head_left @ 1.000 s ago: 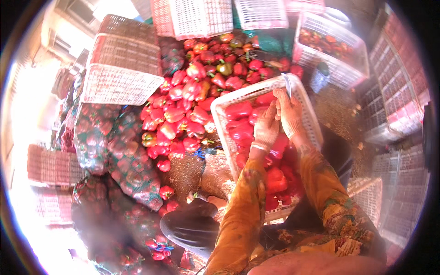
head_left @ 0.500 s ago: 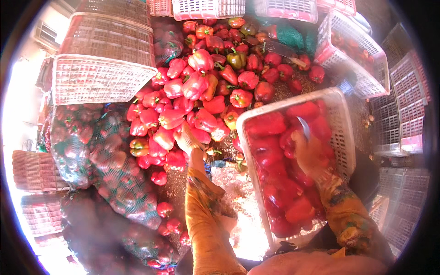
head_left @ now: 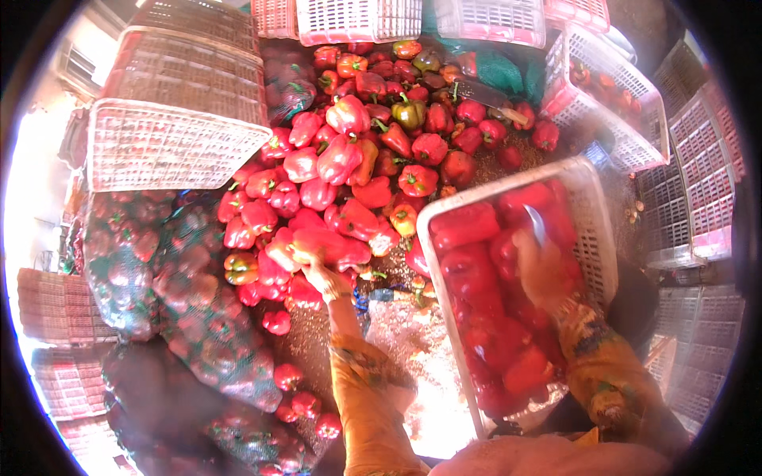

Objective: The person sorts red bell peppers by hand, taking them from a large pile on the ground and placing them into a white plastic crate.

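My left hand (head_left: 319, 278) is at the near side of a big heap of bell peppers, its fingers curled against a red bell pepper (head_left: 332, 247); the fingertips are partly hidden among the fruit. In my right hand (head_left: 541, 274) is a small knife with a curved blade (head_left: 536, 224), the blade pointing up and away. That hand hovers over a white plastic crate (head_left: 435, 313) filled with red bell peppers (head_left: 484, 337). Most peppers in the heap are red, with a few greenish ones (head_left: 409, 113) among them.
Mesh sacks of peppers (head_left: 210, 317) lie along the left, below a stack of crates (head_left: 175, 147). More crates (head_left: 357, 20) line the back. At the far right stands a crate with some peppers (head_left: 611, 103). A wide blade with a wooden handle (head_left: 504, 113) rests behind the heap.
My left hand has drawn back slightly toward me and its fingers have curled in at a red pepper. The right hand with the knife has shifted little.
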A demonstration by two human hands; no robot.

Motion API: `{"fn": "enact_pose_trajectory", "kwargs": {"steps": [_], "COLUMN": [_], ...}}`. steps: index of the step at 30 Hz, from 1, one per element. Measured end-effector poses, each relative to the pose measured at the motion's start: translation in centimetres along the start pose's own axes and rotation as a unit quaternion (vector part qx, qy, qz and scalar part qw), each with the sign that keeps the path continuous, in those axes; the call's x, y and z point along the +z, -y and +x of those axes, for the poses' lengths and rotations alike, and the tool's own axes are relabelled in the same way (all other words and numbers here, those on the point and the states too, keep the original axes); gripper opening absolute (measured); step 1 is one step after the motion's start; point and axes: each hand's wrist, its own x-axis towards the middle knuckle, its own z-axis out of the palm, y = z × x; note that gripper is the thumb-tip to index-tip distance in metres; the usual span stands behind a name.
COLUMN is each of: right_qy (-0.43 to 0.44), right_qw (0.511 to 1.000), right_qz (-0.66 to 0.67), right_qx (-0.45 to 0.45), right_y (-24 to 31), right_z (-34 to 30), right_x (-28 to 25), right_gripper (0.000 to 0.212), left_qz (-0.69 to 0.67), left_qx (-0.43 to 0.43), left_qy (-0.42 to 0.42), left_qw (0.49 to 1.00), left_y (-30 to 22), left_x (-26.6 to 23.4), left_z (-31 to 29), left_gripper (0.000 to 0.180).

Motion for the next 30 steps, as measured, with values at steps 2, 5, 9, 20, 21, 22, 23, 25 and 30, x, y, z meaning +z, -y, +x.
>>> {"fn": "enact_pose_trajectory", "kwargs": {"steps": [2,5,9,20,21,22,23,25,30], "right_qy": [-0.021,0.034,0.165,0.343,0.245,0.253,0.259,0.273,0.248], "right_qw": [1.000,0.998,0.934,0.920,0.941,0.944,0.947,0.935,0.962], "right_qz": [0.005,-0.029,-0.020,0.075,0.031,0.017,0.003,0.024,-0.001], "right_qx": [0.004,-0.042,-0.318,-0.172,-0.230,-0.210,-0.190,-0.225,-0.112], "right_y": [-2.4,-2.0,2.1,-2.0,-3.5,-3.2,-2.8,-3.4,-2.7], "right_z": [0.6,1.1,-2.7,-18.0,-17.8,-18.2,-18.4,-19.9,-23.9], "right_x": [-0.9,-0.5,-2.8,-6.2,-6.4,-6.3,-6.2,-5.7,-3.8], "right_gripper": [0.024,0.021,0.027,0.022,0.022,0.022,0.023,0.024,0.023], "left_qz": [-0.009,0.211,0.361,0.268,0.350,0.435,0.483,0.546,0.436], "left_qx": [-0.063,0.019,-0.012,-0.204,-0.119,-0.026,0.026,0.079,0.053], "left_qy": [0.081,0.119,0.295,0.396,0.416,0.410,0.382,0.294,0.084], "left_qw": [0.995,0.970,0.885,0.854,0.831,0.801,0.787,0.780,0.894], "left_y": [-3.8,-7.7,-12.3,-12.0,-11.1,-11.5,-11.7,-11.9,-10.6], "left_x": [2.7,0.8,2.5,-3.7,-2.0,-1.4,-0.8,-0.2,-0.8], "left_z": [-9.9,-17.3,-26.9,-38.0,-38.9,-39.9,-40.6,-42.2,-43.5], "left_gripper": [0.078,0.088,0.086,0.103,0.099,0.096,0.090,0.076,0.044]}}
